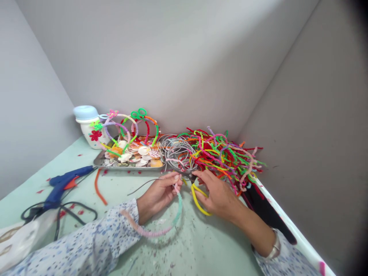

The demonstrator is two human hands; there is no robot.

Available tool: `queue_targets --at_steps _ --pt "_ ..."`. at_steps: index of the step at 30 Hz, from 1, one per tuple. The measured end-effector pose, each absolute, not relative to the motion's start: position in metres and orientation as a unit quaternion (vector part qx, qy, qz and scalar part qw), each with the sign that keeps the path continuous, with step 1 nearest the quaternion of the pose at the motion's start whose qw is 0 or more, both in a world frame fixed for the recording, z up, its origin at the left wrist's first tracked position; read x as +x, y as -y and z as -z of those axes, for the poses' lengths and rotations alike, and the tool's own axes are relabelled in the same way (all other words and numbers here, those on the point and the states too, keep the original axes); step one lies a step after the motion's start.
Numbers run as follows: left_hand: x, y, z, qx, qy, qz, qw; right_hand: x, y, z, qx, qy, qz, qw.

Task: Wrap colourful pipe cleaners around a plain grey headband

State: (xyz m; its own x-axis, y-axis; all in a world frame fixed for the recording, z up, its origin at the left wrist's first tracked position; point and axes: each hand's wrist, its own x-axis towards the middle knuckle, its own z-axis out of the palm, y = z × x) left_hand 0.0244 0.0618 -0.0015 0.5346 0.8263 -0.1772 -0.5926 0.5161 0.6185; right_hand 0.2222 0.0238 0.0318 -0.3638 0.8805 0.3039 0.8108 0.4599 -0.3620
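My left hand (161, 193) pinches one end of a curved band (155, 233) wrapped in pink and mint fuzzy pipe cleaner. The band loops down from my fingers and its other end lies over my left sleeve. A thin grey wire (143, 184) sticks out leftward by that hand. In my right hand (217, 191) is a pair of pliers (198, 199) with curved yellow handles. Their dark head points at the band's pinched end, close to my left fingertips. Whether the jaws touch it, I cannot tell.
Behind my hands lies a coil of silver wire (179, 149). Right of it is a heap of colourful pipe cleaners (227, 157). A metal tray (129, 168) holds shells and decorated headbands (149, 122). Leftward are a blue glue gun (61, 184), its cord, and a white bottle (89, 130).
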Motion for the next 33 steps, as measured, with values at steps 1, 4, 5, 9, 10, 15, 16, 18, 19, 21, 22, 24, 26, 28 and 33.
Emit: queue_targets --at_steps 1,4,5,9,10,15,16,18,19,21,22,24,26,28,33 --pt "0.024 -0.062 0.002 0.254 -0.232 -0.422 0.839 0.222 -0.024 -0.031 -0.512 0.825 -0.072 0.229" --pt "0.024 -0.062 0.002 0.256 -0.235 -0.421 0.838 0.223 -0.024 -0.03 -0.509 0.827 -0.067 0.229" --pt "0.024 -0.061 0.001 0.256 -0.238 -0.421 0.837 0.224 -0.025 -0.029 -0.509 0.826 -0.069 0.232" --pt "0.025 -0.06 0.0 0.266 -0.249 -0.426 0.828 0.226 -0.026 -0.026 -0.503 0.826 -0.079 0.241" --pt "0.025 -0.06 0.0 0.27 -0.251 -0.427 0.826 0.227 -0.027 -0.025 -0.501 0.827 -0.082 0.242" --pt "0.025 -0.061 0.0 0.275 -0.253 -0.426 0.824 0.229 -0.03 -0.023 -0.489 0.825 -0.109 0.262" --pt "0.025 -0.061 0.0 0.277 -0.253 -0.426 0.823 0.229 -0.031 -0.023 -0.484 0.823 -0.119 0.271" --pt "0.024 -0.061 0.0 0.281 -0.255 -0.424 0.822 0.228 -0.032 -0.023 -0.479 0.816 -0.145 0.289" --pt "0.024 -0.061 0.0 0.282 -0.255 -0.423 0.823 0.228 -0.033 -0.024 -0.48 0.809 -0.163 0.298" --pt "0.023 -0.061 0.0 0.282 -0.255 -0.418 0.825 0.227 -0.032 -0.026 -0.488 0.786 -0.216 0.311" --pt "0.023 -0.061 0.0 0.282 -0.255 -0.415 0.827 0.226 -0.032 -0.027 -0.494 0.771 -0.252 0.314" --pt "0.022 -0.061 -0.001 0.282 -0.256 -0.412 0.828 0.226 -0.031 -0.028 -0.501 0.736 -0.327 0.317" --pt "0.023 -0.061 -0.001 0.282 -0.255 -0.413 0.827 0.227 -0.032 -0.029 -0.509 0.701 -0.386 0.318" --pt "0.023 -0.061 -0.002 0.282 -0.253 -0.418 0.826 0.23 -0.033 -0.029 -0.516 0.674 -0.421 0.32" --pt "0.022 -0.061 0.0 0.278 -0.249 -0.421 0.827 0.23 -0.032 -0.035 -0.508 0.733 -0.299 0.339"
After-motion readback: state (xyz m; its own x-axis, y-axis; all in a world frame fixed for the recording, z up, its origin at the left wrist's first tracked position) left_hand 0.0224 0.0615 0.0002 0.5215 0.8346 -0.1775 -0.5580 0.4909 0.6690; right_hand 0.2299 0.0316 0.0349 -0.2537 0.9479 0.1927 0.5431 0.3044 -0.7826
